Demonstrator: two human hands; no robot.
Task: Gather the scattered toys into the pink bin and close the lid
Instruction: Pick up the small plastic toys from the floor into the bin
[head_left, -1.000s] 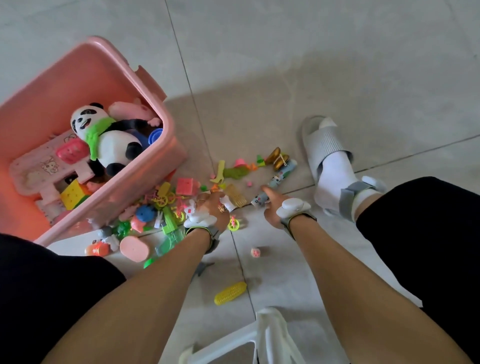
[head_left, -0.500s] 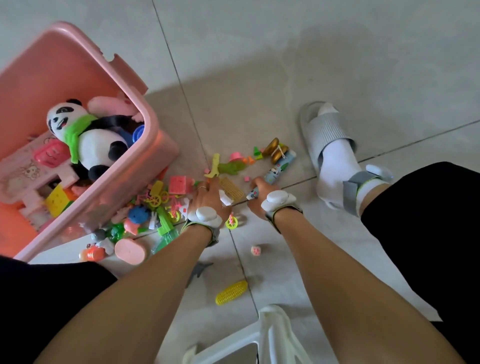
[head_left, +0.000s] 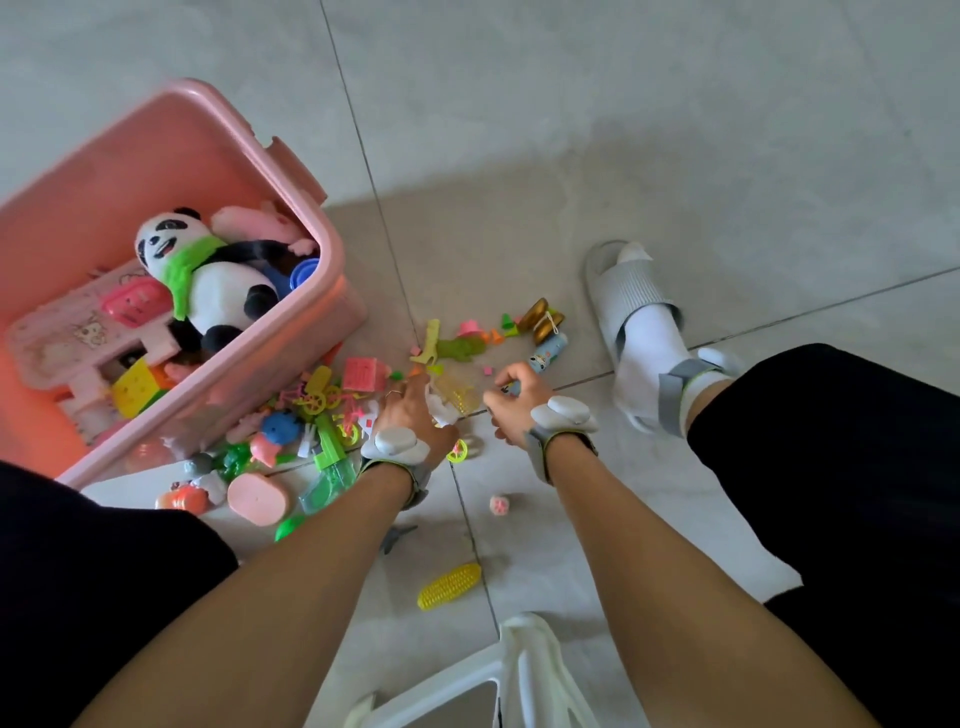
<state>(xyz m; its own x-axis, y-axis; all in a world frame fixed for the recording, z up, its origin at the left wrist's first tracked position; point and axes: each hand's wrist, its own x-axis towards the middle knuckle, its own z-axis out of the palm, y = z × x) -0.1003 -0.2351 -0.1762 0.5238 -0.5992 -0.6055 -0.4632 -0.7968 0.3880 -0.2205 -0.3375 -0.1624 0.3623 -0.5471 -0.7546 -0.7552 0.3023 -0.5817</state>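
Reaching down over the scattered toys (head_left: 332, 415), I have both hands low above the tiled floor (head_left: 571, 156). My left hand (head_left: 410, 410) lies with its fingers stretched toward twelve o'clock over the clear yellow piece (head_left: 457, 392); whether it grips anything I cannot tell, since the palm hides what is under it. My right hand (head_left: 517, 400) has its fingers curled in, and it seems to pinch something small, though I cannot make out what.

The pink bin (head_left: 332, 270) stands at about ten o'clock from my left hand, open, with the panda plush (head_left: 208, 280) already inside; no lid shows. The thickest heap of toys lies between that hand and the bin wall, so I judge the left hand the nearer one for carrying across. The blue tube (head_left: 548, 353) lies just beyond my right hand at one o'clock, its long axis running from seven to one. The yellow corn (head_left: 449, 587) lies behind both hands at six o'clock, well apart.
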